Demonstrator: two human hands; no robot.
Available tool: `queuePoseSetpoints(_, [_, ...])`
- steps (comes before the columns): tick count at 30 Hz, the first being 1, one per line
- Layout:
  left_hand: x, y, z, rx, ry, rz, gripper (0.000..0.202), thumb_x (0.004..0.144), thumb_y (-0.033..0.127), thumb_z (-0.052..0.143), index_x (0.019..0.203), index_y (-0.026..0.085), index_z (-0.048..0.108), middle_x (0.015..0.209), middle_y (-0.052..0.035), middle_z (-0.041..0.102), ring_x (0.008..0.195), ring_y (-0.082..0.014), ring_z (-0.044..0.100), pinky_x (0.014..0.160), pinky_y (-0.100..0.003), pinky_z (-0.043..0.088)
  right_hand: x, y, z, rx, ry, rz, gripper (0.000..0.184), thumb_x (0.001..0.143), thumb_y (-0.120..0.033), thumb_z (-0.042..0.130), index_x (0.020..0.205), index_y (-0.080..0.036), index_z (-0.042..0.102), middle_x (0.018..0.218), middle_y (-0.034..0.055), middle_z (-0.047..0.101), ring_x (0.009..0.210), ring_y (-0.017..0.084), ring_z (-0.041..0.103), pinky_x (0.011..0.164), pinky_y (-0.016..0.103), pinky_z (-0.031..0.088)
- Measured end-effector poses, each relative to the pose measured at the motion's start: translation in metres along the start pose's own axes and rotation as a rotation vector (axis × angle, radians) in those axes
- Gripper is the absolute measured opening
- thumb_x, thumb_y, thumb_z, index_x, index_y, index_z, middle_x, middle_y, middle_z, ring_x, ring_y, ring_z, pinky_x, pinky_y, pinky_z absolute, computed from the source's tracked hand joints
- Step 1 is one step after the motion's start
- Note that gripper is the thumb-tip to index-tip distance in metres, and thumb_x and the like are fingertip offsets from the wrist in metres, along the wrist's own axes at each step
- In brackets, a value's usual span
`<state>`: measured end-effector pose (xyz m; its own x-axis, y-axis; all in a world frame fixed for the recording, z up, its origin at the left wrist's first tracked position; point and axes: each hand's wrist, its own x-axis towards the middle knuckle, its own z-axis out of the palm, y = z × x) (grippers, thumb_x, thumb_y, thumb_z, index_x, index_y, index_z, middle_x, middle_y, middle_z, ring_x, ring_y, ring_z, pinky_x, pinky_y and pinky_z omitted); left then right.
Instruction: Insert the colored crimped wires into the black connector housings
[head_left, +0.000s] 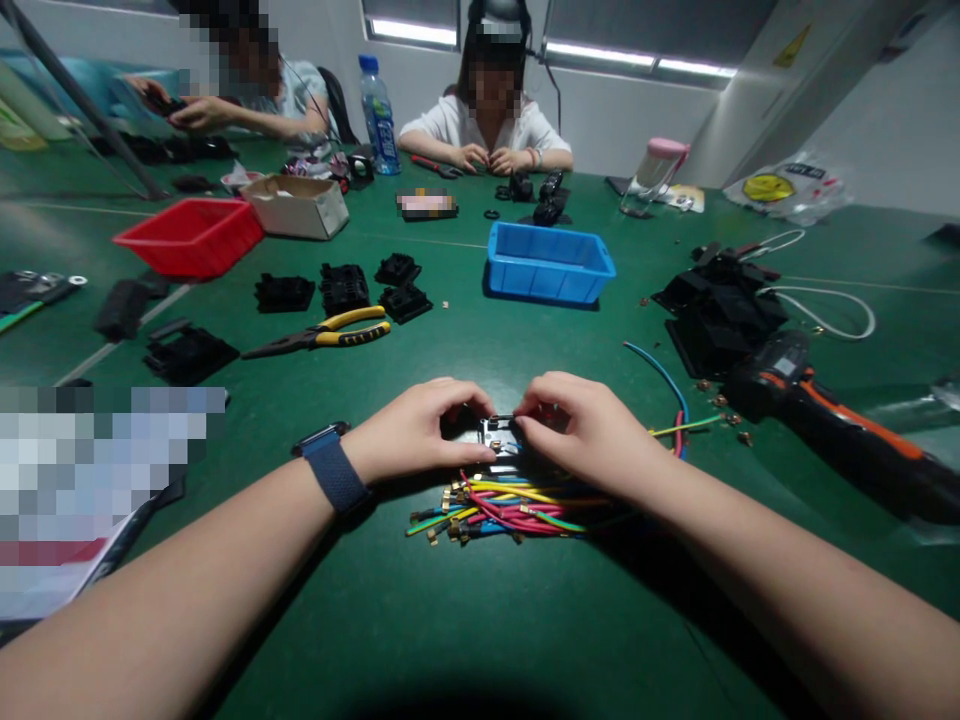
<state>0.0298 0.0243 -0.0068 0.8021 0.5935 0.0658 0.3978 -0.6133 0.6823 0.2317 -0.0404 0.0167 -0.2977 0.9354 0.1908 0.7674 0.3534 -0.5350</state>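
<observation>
Between my two hands sits a small black plastic housing (pixel 501 440) with bright metal parts inside. My left hand (pixel 431 425) grips its left side, thumb in front and fingers behind. At the right side, my right hand (pixel 574 425) has thumb and forefinger pinched on the housing's edge; its other fingers are partly hidden. Just in front lies a bundle of short wires (pixel 517 510) in red, yellow, blue and green, with brass terminals at their ends. A blue wire (pixel 664 370) curves out beyond my right hand.
Yellow-handled pliers (pixel 330 332) and several black housings (pixel 345 288) lie at the left. Behind are a red bin (pixel 191 240), a cardboard box (pixel 300 208) and a blue bin (pixel 551 265). A cordless power tool (pixel 832 410) rests right. Two people sit across the table (pixel 442 620).
</observation>
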Motion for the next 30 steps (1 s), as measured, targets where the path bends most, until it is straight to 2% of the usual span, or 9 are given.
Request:
queuePoseSetpoints(8, [0.000, -0.001, -0.001, 0.006, -0.001, 0.010, 0.034, 0.073, 0.042, 0.066, 0.097, 0.019, 0.061, 0.087, -0.0009, 0.061, 0.077, -0.0150, 0.053, 0.070, -0.026, 0.041, 0.001, -0.002, 0.002, 0.030, -0.020, 0.043, 0.008, 0.078, -0.015, 0.055, 0.071, -0.015, 0.058, 0.068, -0.0007, 0.054, 0.066, 0.011, 0.049, 0.061, 0.023, 0.035])
queuePoseSetpoints(11, [0.000, 0.000, -0.001, -0.015, -0.002, 0.013, 0.034, 0.073, 0.043, 0.066, 0.096, 0.019, 0.061, 0.088, -0.0013, 0.061, 0.078, -0.0152, 0.053, 0.071, -0.027, 0.041, 0.004, -0.003, 0.001, 0.044, -0.040, 0.105, 0.009, 0.078, -0.018, 0.055, 0.070, -0.016, 0.059, 0.069, 0.0001, 0.055, 0.066, 0.012, 0.050, 0.061, 0.024, 0.036])
queuePoseSetpoints(17, [0.001, 0.002, -0.002, -0.041, -0.011, 0.001, 0.035, 0.072, 0.043, 0.068, 0.095, 0.018, 0.061, 0.087, -0.0016, 0.062, 0.078, -0.0156, 0.054, 0.071, -0.028, 0.042, 0.015, 0.000, -0.004, 0.182, -0.240, 0.304, 0.009, 0.075, -0.023, 0.053, 0.071, -0.017, 0.059, 0.067, 0.0000, 0.059, 0.061, 0.011, 0.051, 0.055, 0.024, 0.036])
queuePoseSetpoints(22, [0.002, 0.000, -0.001, -0.058, -0.011, 0.008, 0.036, 0.071, 0.044, 0.068, 0.095, 0.018, 0.061, 0.087, -0.0015, 0.062, 0.079, -0.0155, 0.055, 0.070, -0.028, 0.042, 0.026, 0.004, -0.010, 0.228, -0.406, 0.398, 0.012, 0.073, -0.028, 0.053, 0.069, -0.018, 0.058, 0.061, -0.0022, 0.053, 0.055, 0.010, 0.045, 0.048, 0.023, 0.032])
queuePoseSetpoints(26, [0.002, -0.002, 0.000, -0.070, -0.014, 0.006, 0.037, 0.071, 0.045, 0.068, 0.095, 0.018, 0.061, 0.086, -0.0012, 0.063, 0.077, -0.0148, 0.055, 0.068, -0.027, 0.042, 0.038, 0.005, -0.018, 0.187, -0.533, 0.429, 0.019, 0.073, -0.035, 0.054, 0.067, -0.018, 0.059, 0.054, -0.0040, 0.046, 0.048, 0.008, 0.037, 0.045, 0.023, 0.025])
queuePoseSetpoints(30, [0.003, -0.002, 0.000, -0.078, -0.019, -0.003, 0.036, 0.071, 0.044, 0.069, 0.094, 0.018, 0.061, 0.087, -0.0014, 0.063, 0.077, -0.0148, 0.055, 0.068, -0.027, 0.042, 0.044, 0.004, -0.020, 0.181, -0.585, 0.410, 0.020, 0.072, -0.035, 0.055, 0.063, -0.018, 0.056, 0.054, -0.0041, 0.045, 0.049, 0.008, 0.037, 0.047, 0.023, 0.026])
